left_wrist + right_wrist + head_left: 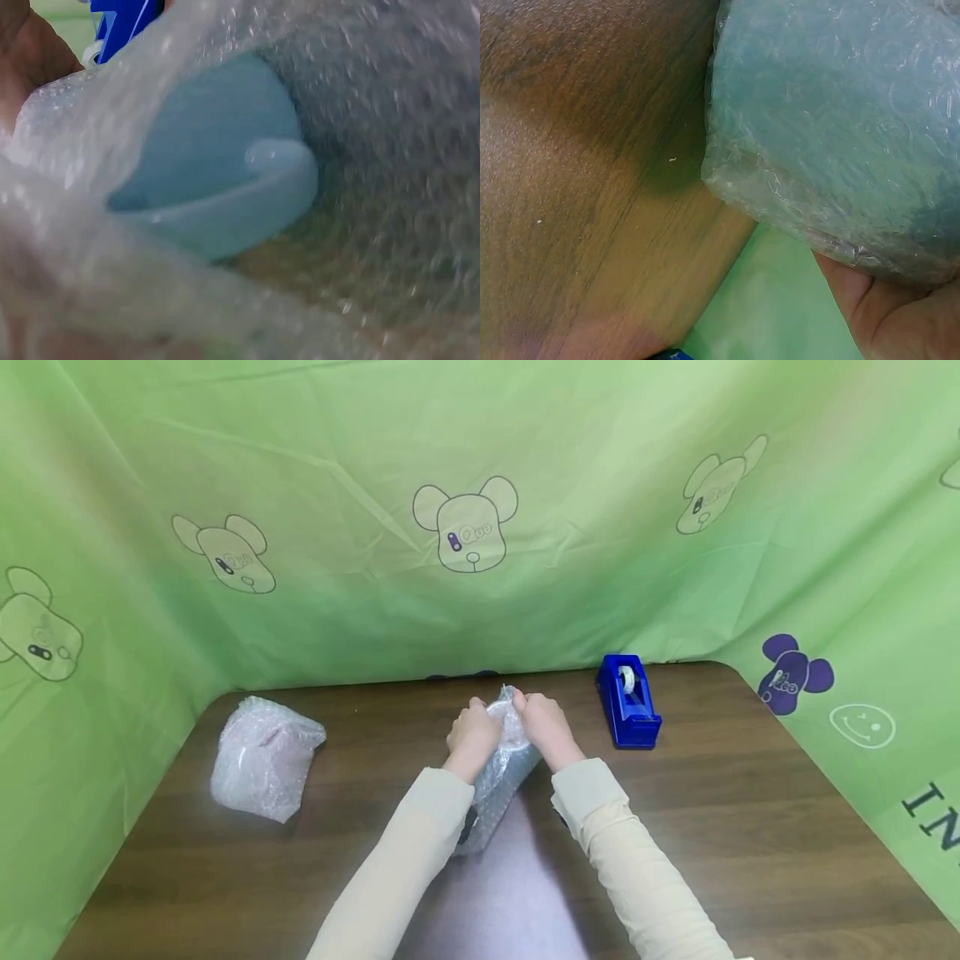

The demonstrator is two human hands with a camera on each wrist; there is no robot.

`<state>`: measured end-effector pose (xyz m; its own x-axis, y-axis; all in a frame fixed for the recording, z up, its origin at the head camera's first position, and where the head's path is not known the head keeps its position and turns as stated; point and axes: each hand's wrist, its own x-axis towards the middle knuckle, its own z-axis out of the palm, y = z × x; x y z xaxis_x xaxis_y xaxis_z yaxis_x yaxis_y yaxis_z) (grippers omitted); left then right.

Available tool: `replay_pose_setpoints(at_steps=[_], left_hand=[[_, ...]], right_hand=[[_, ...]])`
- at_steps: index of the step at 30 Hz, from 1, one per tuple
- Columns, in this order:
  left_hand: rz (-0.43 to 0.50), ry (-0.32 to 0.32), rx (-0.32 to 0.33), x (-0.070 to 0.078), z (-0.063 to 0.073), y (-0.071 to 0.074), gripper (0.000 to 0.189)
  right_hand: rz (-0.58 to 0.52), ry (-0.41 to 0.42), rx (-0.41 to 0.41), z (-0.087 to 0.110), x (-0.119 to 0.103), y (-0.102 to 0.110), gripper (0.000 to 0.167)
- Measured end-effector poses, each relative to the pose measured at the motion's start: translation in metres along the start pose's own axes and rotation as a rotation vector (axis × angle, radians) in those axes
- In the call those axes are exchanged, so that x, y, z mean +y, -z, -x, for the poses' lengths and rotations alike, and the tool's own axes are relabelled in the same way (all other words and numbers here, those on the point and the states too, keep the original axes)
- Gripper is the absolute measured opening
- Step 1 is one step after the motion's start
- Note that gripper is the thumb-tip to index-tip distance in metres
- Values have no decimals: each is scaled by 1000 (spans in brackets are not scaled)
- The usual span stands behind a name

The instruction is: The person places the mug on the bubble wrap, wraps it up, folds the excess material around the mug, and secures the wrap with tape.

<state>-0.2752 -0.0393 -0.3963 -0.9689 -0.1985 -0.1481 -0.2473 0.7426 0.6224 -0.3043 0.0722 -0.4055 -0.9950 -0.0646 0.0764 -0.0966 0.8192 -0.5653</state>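
Bubble wrap point(495, 789) lies around a smooth light-blue hollow piece with a curved rim point(225, 120), whose lower part is hidden in the wrap. On the wrap's far end, the left hand point(474, 735) grips the left side with curled fingers. Opposite it, the right hand point(543, 727) pinches the top edge, thumb side inward. Through the film, the right wrist view shows the blue surface, with part of a hand point(900, 311) below the wrapped bundle point(832, 120). The near end of the bundle slants down toward the table between the forearms.
A second bubble-wrapped bundle point(262, 760) sits on the left of the wooden table point(750, 827). A blue tape dispenser point(628, 702) with a white roll stands at the back right. Green printed cloth point(337, 527) hangs behind the table and along both sides.
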Motion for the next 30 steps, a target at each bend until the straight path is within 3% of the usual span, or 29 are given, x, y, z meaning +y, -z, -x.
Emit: replay_pose_setpoints(at_steps=[4, 10, 17, 24, 30], left_hand=[[-42, -31, 6, -1, 3, 4, 50], [-5, -59, -82, -4, 8, 22, 65], [55, -212, -232, -12, 22, 50, 57], [209, -323, -438, -37, 43, 65, 48], [326, -319, -439, -63, 49, 63, 51]], right_hand=[[-7, 3, 12, 1, 0, -1, 57], [-7, 2, 13, 2, -1, -1, 58], [13, -15, 9, 2, 0, -1, 58], [6, -31, -9, 2, 1, -2, 61], [14, -27, -1, 2, 1, -1, 61]])
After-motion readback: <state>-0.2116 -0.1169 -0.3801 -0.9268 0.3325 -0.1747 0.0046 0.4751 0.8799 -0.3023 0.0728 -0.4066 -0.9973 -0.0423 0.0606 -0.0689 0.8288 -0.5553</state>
